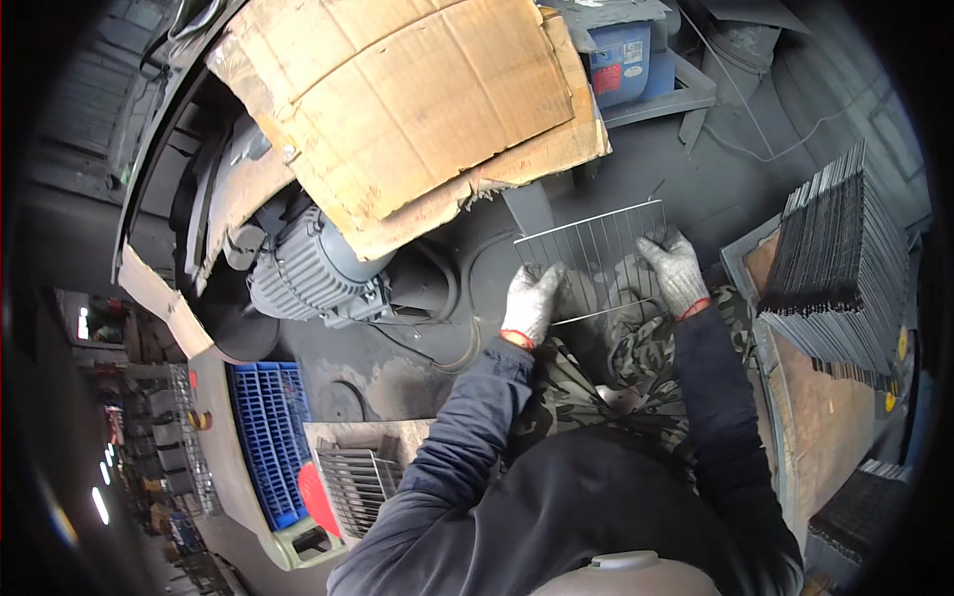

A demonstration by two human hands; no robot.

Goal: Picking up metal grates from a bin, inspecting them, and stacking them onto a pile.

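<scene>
Between my two hands a rectangular wire rack (606, 260) is held up, tilted, with thin parallel bars inside a wire frame. My left hand (534, 300), in a dirty white work glove with a red cuff, is closed on the rack's left edge. On the opposite edge my right hand (674, 268), gloved the same way, is closed with the fingers partly hidden behind the wires. Below the rack are my knees in camouflage trousers (646, 348). To my right stands a tall stack of dark wire racks (820, 243) on a wooden board.
Cardboard sheets (417, 109) cover a machine ahead, with a grey finned motor (308, 268) below them. A blue container (618, 70) sits on a metal frame beyond. At left are a blue plastic grid (270, 437) and more wire racks (358, 487); another dark stack (860, 512) lies lower right.
</scene>
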